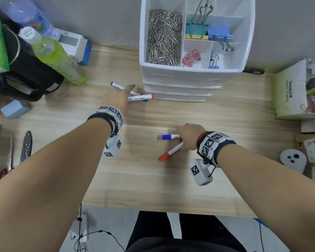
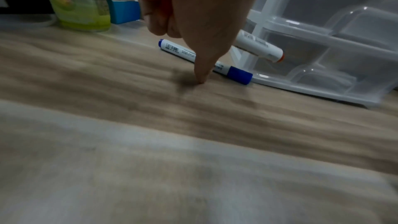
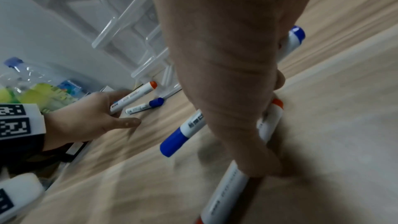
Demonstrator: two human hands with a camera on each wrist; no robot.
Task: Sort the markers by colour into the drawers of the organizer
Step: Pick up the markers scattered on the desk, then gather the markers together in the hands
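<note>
My left hand (image 1: 119, 96) reaches to the left front corner of the white organizer (image 1: 180, 88), whose clear drawers are shut. Its fingers curl round a white marker with a red end (image 1: 141, 97) (image 2: 258, 47), and the thumb tip (image 2: 201, 76) touches the table. Under that hand a blue marker (image 1: 116, 86) (image 2: 239, 74) lies on the wood. Nearer to me, my right hand (image 1: 188, 138) (image 3: 226, 91) grips the ends of two markers at once: a blue-capped marker (image 1: 169, 136) (image 3: 178, 135) and a red-capped marker (image 1: 168, 153) (image 3: 226, 192).
The organizer's top tray (image 1: 143, 57) holds paper clips and binder clips. A green bottle (image 1: 56, 57) and a black bag (image 1: 22, 73) crowd the left. A pale box (image 1: 289, 93) stands at the right, a black marker (image 1: 253, 70) behind the organizer, scissors (image 1: 25, 144) at the left edge.
</note>
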